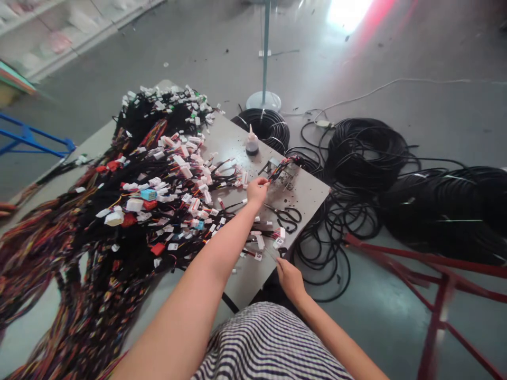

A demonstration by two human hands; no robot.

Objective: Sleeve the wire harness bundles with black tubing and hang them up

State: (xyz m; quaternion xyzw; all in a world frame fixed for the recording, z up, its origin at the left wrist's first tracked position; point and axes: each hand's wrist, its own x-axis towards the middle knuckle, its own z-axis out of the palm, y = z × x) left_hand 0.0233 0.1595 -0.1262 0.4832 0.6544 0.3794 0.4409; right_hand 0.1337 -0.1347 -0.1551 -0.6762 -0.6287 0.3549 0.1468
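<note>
A heap of wire harnesses (146,206) covers the left of a grey work table (304,198) and hangs over its edge, beside a blue metal frame (31,138) on the concrete floor (190,58). The black looms end in white, red and blue plastic connectors and look light and limp, though their mass may tangle; the small connectors seem the firmest place to take hold. A person's bare left hand (257,191) reaches past the pile, its fingers (266,181) closed on a slim bundle of thin coloured wires (283,169) above a small metal fixture (275,166). The bundle seems flexible, best gripped close to its end. Nearby stand a glue bottle (252,141) and black-handled scissors (288,217). The right hand (291,279) sits at the table's near corner, its fingertips (282,267) drawn together, though whether they pinch anything is too small to tell. Coils of black cable (368,153) lie on the floor to the right, near a red metal frame (435,285).
</note>
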